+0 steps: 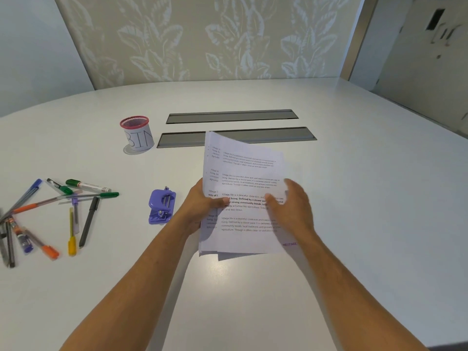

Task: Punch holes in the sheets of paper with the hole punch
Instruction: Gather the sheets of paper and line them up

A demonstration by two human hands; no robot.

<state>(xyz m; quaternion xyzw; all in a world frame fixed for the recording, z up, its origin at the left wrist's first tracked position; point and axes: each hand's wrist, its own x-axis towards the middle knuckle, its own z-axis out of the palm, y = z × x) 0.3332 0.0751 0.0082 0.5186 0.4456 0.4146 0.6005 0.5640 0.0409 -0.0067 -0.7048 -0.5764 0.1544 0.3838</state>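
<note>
Your left hand (202,206) has its fingers clamped on the left edge of the sheets of paper (243,188), thumb on the printed face. Your right hand (296,206) lies against the right side of the stack with its fingers loosely spread and blurred; whether they grip the paper or only steady it, I cannot tell. The stack sits at centre frame, apparently lifted off the white table (354,198). The hole punch (162,207) sits on the table just left of your left wrist, untouched — no punching has begun, by my reading.

Findings on risk:

- The sheets are fanned. Two left margins show side by side, and corners stick out at the bottom edge. Punch them like this and the holes will land at different depths from sheet to sheet. Square the edges first.
- The stack looks to be several sheets thick, and the punch is small. Feeding them all at once may jam it or leave the lower sheets uncut.
- One firm hand holds a loose bundle — a sheet could slip out when you reach for the punch.
- The pens (71,198) scattered at left frame lie near the punch, and the cup marked BIN (138,134) stands beyond it. A hasty reach could knock them.
</note>
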